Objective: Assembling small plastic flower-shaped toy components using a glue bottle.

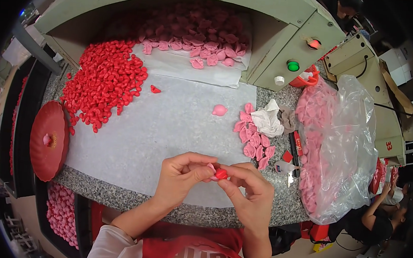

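Observation:
My left hand point(178, 176) and my right hand point(252, 193) meet above the near edge of the worktop. Between the left thumb and fingers is a small pink molded piece point(211, 167), mostly covered by them. A small glossy red piece point(221, 173) sits pinched in the right fingertips, touching the pink one. Just beyond, a group of pink folded pieces point(253, 139) lies to the right on white paper point(167, 140). A rounded pink piece point(220, 110) rests by itself farther off, and a lone red piece point(155, 89) lies toward the left.
A big heap of red pieces point(107, 81) covers the far left. Pink pieces point(194, 32) fill the machine's opening point(275, 33). A scalloped red dish point(46, 158) stands left. Crumpled white cloth point(268, 119), a small bottle point(284, 167) and a clear bag point(344, 148) lie right.

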Motion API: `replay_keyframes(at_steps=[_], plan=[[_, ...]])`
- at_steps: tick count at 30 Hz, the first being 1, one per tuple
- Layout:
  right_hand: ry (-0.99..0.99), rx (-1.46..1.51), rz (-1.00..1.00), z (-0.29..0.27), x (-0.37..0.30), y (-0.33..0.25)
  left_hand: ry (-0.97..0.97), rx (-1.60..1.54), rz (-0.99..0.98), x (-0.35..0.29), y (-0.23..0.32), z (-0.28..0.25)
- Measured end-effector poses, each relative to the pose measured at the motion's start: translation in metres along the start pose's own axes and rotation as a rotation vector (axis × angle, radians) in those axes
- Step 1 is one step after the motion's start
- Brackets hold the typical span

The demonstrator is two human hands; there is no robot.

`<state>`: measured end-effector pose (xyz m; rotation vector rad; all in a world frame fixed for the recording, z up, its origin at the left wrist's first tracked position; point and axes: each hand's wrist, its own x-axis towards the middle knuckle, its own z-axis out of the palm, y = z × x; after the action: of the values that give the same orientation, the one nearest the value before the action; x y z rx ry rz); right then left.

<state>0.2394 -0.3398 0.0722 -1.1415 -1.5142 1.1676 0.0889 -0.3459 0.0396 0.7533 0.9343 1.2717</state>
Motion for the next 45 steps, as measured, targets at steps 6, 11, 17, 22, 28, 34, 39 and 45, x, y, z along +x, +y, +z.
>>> replay_keyframes(at_steps=[6,11,17,22,28,34,39,45], plan=[[-0.037,-0.182,0.028,0.003,0.003,-0.015,0.004,-0.031,-0.006,-0.001,-0.002,0.001],[-0.056,-0.048,0.120,-0.001,0.007,0.005,-0.062,-0.042,-0.105,0.002,-0.003,-0.004],[-0.080,0.072,0.164,-0.003,0.010,0.004,-0.132,-0.089,-0.124,0.004,0.004,-0.003],[-0.076,-0.078,0.131,-0.004,0.010,0.002,-0.152,-0.033,-0.042,0.002,0.004,0.002],[0.049,-0.258,-0.073,0.004,0.003,0.002,-0.145,-0.050,-0.037,0.002,-0.002,0.000],[0.056,-0.114,-0.075,0.002,0.003,0.011,-0.118,-0.179,-0.125,0.004,-0.003,0.003],[-0.038,0.084,0.144,-0.006,0.006,0.003,-0.101,-0.217,-0.218,0.004,-0.005,-0.002],[-0.096,0.135,0.181,-0.010,0.006,0.002,-0.070,-0.116,-0.164,0.003,0.000,0.003]])
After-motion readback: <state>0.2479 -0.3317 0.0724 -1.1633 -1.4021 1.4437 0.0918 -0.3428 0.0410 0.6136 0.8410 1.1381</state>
